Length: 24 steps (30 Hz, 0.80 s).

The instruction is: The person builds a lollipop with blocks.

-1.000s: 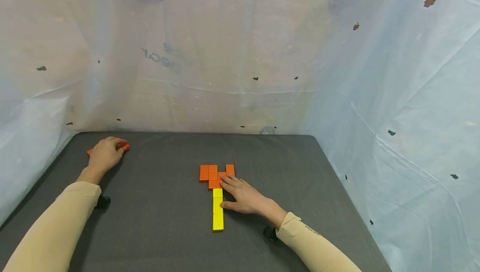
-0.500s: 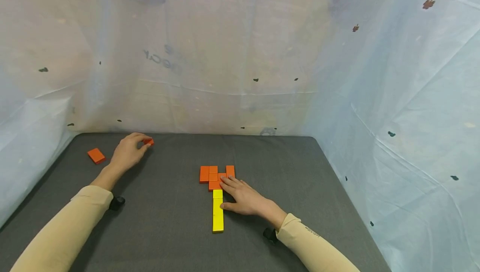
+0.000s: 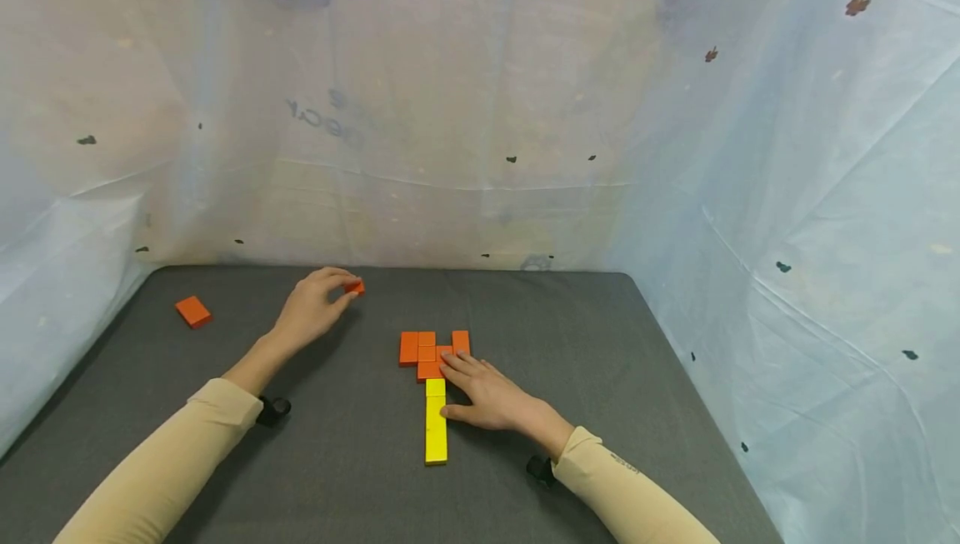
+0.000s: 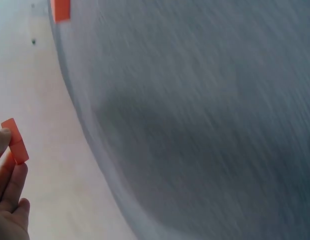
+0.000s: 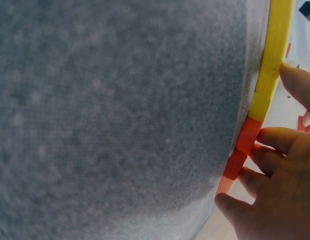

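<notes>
In the head view my left hand (image 3: 309, 309) is raised over the far part of the table. Its thumb and fingertips pinch a small orange block (image 3: 358, 286); in the left wrist view a line crosses this orange block (image 4: 16, 142). Right of centre, orange blocks (image 3: 408, 347) lie flat and edge to edge. Below them a short yellow block (image 3: 435, 387) and a long yellow block (image 3: 436, 430) form a straight stem. My right hand (image 3: 491, 396) rests beside this arrangement, fingers spread over the orange blocks, thumb against the long yellow block. Its fingers hide part of the orange blocks.
A single orange block (image 3: 193, 311) lies at the far left of the dark grey table (image 3: 322, 461). Pale plastic sheeting (image 3: 420, 111) with small leaf marks hangs behind the table and along both sides.
My left hand has moved right from the far left, carrying the small orange block and leaving another orange block behind on the table. The right hand has stayed in place.
</notes>
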Tool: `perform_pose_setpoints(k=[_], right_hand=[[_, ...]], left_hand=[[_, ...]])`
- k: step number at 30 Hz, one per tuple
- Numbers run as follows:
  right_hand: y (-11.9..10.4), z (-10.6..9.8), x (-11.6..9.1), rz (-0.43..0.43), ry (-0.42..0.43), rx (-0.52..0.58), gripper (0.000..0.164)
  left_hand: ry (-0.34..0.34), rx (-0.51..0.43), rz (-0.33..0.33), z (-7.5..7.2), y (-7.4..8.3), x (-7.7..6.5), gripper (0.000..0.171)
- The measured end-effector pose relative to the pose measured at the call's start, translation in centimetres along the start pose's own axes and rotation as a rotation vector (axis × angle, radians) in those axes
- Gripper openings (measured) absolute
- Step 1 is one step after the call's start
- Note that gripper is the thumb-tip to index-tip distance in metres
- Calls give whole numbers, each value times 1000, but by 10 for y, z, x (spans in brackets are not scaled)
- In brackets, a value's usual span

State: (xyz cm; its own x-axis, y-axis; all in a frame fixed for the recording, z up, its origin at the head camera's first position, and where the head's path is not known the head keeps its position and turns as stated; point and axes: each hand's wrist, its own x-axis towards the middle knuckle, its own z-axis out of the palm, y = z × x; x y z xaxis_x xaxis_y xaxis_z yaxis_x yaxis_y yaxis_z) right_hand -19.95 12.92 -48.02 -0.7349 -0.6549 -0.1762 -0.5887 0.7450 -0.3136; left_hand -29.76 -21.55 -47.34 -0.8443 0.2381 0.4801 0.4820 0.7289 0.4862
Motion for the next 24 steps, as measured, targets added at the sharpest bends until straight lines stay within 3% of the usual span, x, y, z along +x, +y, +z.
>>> perform_pose_setpoints(k=[11, 24], right_hand=[[1, 0, 3, 10, -4, -18, 76], [0, -1, 4, 17, -10, -23, 77]], left_hand=[[-29, -71, 136, 33, 45, 8, 25], [-201, -46, 198, 69, 75, 15, 27]])
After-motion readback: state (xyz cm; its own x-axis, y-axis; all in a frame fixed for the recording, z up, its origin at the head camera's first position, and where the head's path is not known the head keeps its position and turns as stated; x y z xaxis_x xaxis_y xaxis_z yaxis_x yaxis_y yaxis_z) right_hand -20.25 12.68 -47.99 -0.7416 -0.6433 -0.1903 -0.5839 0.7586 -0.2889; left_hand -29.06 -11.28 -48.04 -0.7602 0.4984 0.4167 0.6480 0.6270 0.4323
